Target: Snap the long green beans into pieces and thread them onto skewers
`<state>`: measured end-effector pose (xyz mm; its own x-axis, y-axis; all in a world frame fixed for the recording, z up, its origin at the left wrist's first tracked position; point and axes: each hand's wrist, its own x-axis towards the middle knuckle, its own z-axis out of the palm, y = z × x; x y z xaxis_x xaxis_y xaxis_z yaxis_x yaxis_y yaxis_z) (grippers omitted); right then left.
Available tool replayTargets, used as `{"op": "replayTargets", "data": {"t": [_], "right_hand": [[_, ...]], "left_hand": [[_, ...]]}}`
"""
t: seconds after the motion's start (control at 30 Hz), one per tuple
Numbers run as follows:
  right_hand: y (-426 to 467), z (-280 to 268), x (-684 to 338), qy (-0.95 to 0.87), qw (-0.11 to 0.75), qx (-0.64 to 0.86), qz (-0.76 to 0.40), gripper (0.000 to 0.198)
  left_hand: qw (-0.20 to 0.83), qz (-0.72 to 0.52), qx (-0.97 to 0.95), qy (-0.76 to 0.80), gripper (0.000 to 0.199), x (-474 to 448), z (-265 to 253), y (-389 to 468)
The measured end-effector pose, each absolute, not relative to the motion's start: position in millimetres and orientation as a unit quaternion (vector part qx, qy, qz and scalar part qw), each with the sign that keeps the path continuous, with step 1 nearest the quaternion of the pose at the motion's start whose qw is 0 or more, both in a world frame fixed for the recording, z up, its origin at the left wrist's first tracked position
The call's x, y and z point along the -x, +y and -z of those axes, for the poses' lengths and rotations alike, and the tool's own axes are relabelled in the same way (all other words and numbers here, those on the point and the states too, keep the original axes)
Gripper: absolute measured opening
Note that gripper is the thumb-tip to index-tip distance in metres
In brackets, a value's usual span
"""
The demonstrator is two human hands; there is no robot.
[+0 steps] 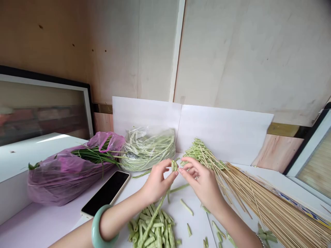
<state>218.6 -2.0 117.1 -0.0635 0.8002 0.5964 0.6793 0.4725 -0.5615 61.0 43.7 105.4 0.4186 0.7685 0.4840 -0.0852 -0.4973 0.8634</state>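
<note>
My left hand (160,179) pinches a folded green long bean (174,166) between thumb and fingers, above the table. The bean's long tail hangs down past the hand toward a pile of snapped bean pieces (155,227). My right hand (201,177) is curled close beside it, thumb and index fingertips at the folded bean; how firmly they grip is hard to see. Loose bean pieces (186,207) lie on the white surface below my right hand. A pale green bangle (97,227) is on my left wrist.
A clear bag of long beans (147,150) stands at the back, beside a purple bag with green stalks (64,179). A phone (106,193) lies at left. Bean skewers (201,151) are stacked behind my right hand; many bare bamboo sticks (279,203) spread at right.
</note>
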Motion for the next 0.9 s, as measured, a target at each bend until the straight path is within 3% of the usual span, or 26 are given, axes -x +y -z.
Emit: {"op": "replayTargets", "data": {"t": [0.17,0.27,0.4,0.63,0.9], "right_hand": [[-8,-115,-215,-0.757,0.458,0.466,-0.004,0.012],[-16,-114,-218,-0.779,0.417,0.468,0.018,0.011],[-24,-116,-228,-0.782,0.389,0.483,0.056,0.012],[-19,-115,-235,-0.658,0.47,0.585,-0.063,0.012],[-15,-111,-240,-0.564,0.54,0.618,-0.089,0.023]], "left_hand": [[0.265,-0.402,-0.835,0.267,0.014,-55,-110,37],[0.259,-0.376,-0.853,0.253,0.019,-52,-108,37],[0.244,-0.382,-0.849,0.272,0.042,-45,-104,41],[0.253,-0.414,-0.816,0.315,0.079,-43,-91,38],[0.265,-0.382,-0.826,0.318,0.08,-44,-89,35]]}}
